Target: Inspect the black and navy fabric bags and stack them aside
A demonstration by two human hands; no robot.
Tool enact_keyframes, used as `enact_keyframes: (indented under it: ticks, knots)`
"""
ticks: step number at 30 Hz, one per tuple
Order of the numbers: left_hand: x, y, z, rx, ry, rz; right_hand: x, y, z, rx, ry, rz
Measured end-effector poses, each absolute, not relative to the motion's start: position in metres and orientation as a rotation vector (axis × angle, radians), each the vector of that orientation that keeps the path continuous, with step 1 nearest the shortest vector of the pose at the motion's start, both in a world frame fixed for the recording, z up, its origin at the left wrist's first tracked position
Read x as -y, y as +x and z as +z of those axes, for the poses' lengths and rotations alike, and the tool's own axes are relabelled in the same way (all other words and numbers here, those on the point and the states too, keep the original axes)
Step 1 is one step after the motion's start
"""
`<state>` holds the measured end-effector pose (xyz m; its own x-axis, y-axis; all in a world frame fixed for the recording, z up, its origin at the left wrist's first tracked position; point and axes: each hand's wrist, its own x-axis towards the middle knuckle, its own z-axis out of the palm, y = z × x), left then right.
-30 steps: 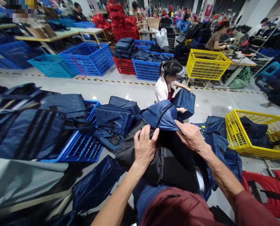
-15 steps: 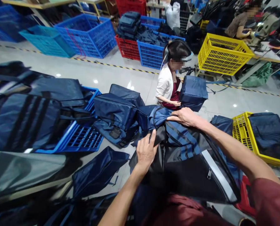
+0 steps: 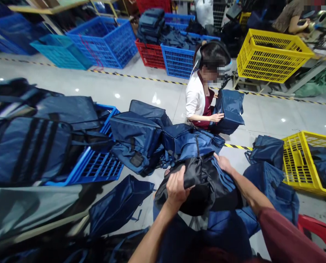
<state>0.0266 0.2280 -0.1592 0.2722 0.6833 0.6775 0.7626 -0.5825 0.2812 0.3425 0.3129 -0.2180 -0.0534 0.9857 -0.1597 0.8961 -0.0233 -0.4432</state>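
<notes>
A blue and black backpack (image 3: 197, 173) lies in front of me with its dark inner side partly turned up and its fabric bunched. My left hand (image 3: 177, 190) is closed on its black edge, thumb toward the dark hollow. On the right side, my right hand (image 3: 224, 163) pinches the blue fabric beside the striped webbing. Part of the right fingers is hidden behind the cloth. More blue fabric (image 3: 228, 226) hangs below, over my lap.
Blue bags (image 3: 135, 131) stand just beyond and to the left. Another pile of bags fills a blue crate (image 3: 97, 164). A co-worker (image 3: 197, 98) sits ahead handling a boxy blue bag (image 3: 230, 109). A yellow crate (image 3: 296, 160) stands at right, a red stool (image 3: 318, 233) near it.
The backpack has been folded over, so its black panel with the white strip and zipper no longer shows. My right hand has moved down and nearer; my left has shifted slightly right and down.
</notes>
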Motion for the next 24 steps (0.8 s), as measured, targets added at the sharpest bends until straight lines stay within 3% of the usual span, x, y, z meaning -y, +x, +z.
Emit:
enact_keyframes:
  ticks: [4, 7, 10, 14, 20, 24]
  knots:
    - [-0.228, 0.023, -0.163, 1.331, -2.369, -1.26, -0.283, 0.368, -0.22, 1.941, -2.134, 0.814]
    - [-0.227, 0.023, -0.166, 1.375, -2.363, -1.264, -0.303, 0.391, -0.179, 1.874, -2.07, 0.708]
    - [-0.228, 0.021, -0.166, 1.436, -2.384, -1.225, -0.33, 0.379, -0.119, 1.998, -1.622, 0.559]
    - [-0.227, 0.014, -0.161, 1.472, -2.375, -1.156, -0.342, 0.315, -0.071, 2.32, -1.094, 0.653]
    - [-0.222, 0.011, -0.16, 1.533, -2.338, -1.096, -0.347, 0.277, -0.089, 2.229, -1.155, 0.492]
    - [-0.231, 0.02, -0.164, 1.537, -2.345, -1.075, -0.387, 0.291, -0.102, 2.082, -1.613, 0.695]
